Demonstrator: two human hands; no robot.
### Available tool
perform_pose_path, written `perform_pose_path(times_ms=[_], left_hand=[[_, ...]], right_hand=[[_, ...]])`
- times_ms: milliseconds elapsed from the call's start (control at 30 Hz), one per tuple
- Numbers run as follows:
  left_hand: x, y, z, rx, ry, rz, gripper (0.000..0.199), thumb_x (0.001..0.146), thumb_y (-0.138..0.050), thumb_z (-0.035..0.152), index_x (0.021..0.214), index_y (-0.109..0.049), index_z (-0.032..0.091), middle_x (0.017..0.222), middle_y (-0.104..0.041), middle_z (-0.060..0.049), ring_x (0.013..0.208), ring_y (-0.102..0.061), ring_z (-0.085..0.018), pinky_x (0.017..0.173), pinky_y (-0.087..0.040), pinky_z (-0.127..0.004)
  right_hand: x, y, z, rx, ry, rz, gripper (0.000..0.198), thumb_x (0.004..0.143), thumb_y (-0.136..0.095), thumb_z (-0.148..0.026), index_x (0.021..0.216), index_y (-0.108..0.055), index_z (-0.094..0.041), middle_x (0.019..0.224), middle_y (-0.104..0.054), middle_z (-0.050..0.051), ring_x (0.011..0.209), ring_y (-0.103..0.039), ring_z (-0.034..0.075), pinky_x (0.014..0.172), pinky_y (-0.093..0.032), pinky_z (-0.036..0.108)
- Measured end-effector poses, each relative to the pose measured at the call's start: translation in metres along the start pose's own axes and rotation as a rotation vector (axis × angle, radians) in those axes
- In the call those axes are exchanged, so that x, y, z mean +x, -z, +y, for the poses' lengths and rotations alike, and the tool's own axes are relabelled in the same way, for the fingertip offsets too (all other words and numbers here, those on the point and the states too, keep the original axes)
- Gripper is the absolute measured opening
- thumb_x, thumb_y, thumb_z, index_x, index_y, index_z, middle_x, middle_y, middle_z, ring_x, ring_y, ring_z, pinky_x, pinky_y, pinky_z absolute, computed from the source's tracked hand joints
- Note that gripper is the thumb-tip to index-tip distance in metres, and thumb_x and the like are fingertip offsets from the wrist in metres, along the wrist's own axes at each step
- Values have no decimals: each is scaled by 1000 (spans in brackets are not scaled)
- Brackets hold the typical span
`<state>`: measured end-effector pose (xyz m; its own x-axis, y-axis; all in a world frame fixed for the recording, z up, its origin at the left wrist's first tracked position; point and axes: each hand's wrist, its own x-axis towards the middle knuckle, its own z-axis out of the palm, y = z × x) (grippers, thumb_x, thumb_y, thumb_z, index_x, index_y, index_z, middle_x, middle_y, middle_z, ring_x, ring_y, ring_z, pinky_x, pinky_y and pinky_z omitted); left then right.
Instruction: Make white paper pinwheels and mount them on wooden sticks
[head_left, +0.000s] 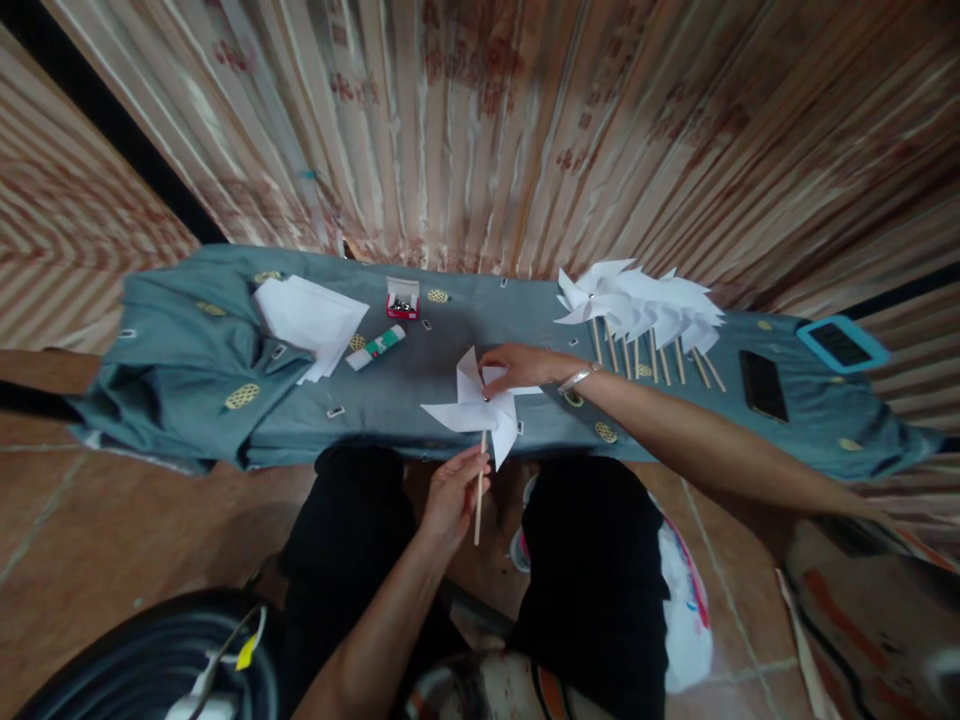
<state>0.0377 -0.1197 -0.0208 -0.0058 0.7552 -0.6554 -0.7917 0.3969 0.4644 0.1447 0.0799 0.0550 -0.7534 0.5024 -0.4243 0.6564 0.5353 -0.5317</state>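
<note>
Just at nine o'clock lie a stack of paper squares (pixel 311 318) and a glue stick (pixel 375 347) on the cloth-covered surface (pixel 187 370). Centre, the left hand (pixel 452 492) closes its grip on the wooden stick (pixel 479 490), holding the paper pinwheel (pixel 478 408) upright. The right hand (pixel 517 368) pinches a vane. Steadying the stick while pressing gently should spare the paper. Finished pinwheels (pixel 645 305) lie at two o'clock.

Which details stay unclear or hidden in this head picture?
- Pinwheel hub, head view: the right hand covers it, so the fastening is unseen.
- Red box contents: too small.
- Glue stick label: too small to read.
- Finished pinwheels: they overlap, so the count is uncertain.
- Stick grip: the left hand partly hides it.
</note>
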Motion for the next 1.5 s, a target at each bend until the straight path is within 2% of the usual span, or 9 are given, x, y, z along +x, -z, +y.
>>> perform_pose_path(times_ms=[133,333,433,500,633,767,900,1267,1500], left_hand=[[-2,-8,11,-11,-20,-14,28,52,-87,13,77,-74,11,62,-66,-1,54,-56,-6,50,-43,-14],[2,-33,45,-13,-89,-55,28,55,-86,10,80,-73,11,69,-69,-1,58,-59,-7,58,-49,-17],[15,-56,69,-25,-143,-100,27,56,-86,10,80,-73,12,70,-70,-2,64,-63,-8,66,-51,-19],[27,-72,83,-35,-200,-124,27,55,-85,9,78,-73,12,69,-71,-1,65,-64,-9,68,-50,-19],[53,-98,97,-32,-269,-168,27,53,-85,9,77,-72,12,69,-71,-1,64,-63,-9,65,-48,-19],[72,-101,94,9,-253,-223,31,51,-86,13,79,-73,12,65,-70,-1,59,-60,-9,61,-45,-21],[82,-94,91,35,-230,-217,32,48,-88,17,76,-74,13,67,-70,-1,62,-60,-9,63,-45,-22],[88,-82,79,257,-230,-196,37,47,-90,32,77,-78,15,75,-74,-5,70,-63,-14,69,-47,-26],[84,-80,81,292,-245,-192,38,43,-91,32,74,-77,15,70,-73,-4,66,-63,-14,68,-49,-27]], right_hand=[[-8,13,1,229,-20,231,43,79,-72,-28,119,-63,-13,118,-70,12,105,-66,22,90,-50,33],[-57,15,-6,309,-15,1194,41,84,-64,-41,119,-62,-20,122,-67,10,114,-62,24,99,-48,41],[-74,-11,-8,467,-77,1467,34,86,-60,-47,106,-66,-21,108,-71,10,100,-66,24,93,-51,42],[-72,-32,-8,620,-115,1387,33,87,-56,-51,92,-68,-20,92,-73,9,85,-67,24,85,-54,41],[-47,-63,-8,806,-31,899,46,85,-53,-62,78,-69,-20,78,-71,6,75,-65,21,75,-54,36],[-23,-76,-6,1015,49,709,43,74,-66,-62,77,-70,-20,69,-65,1,61,-57,15,60,-50,29],[-16,-80,-1,1050,49,681,34,72,-72,-54,69,-68,-20,62,-59,-2,55,-50,12,55,-45,26],[-11,-78,10,992,42,830,31,77,-69,-49,71,-69,-19,62,-59,-1,59,-51,12,56,-41,24],[-16,-76,13,1003,72,785,32,75,-72,-51,71,-71,-19,62,-61,-2,57,-52,11,56,-43,24]])
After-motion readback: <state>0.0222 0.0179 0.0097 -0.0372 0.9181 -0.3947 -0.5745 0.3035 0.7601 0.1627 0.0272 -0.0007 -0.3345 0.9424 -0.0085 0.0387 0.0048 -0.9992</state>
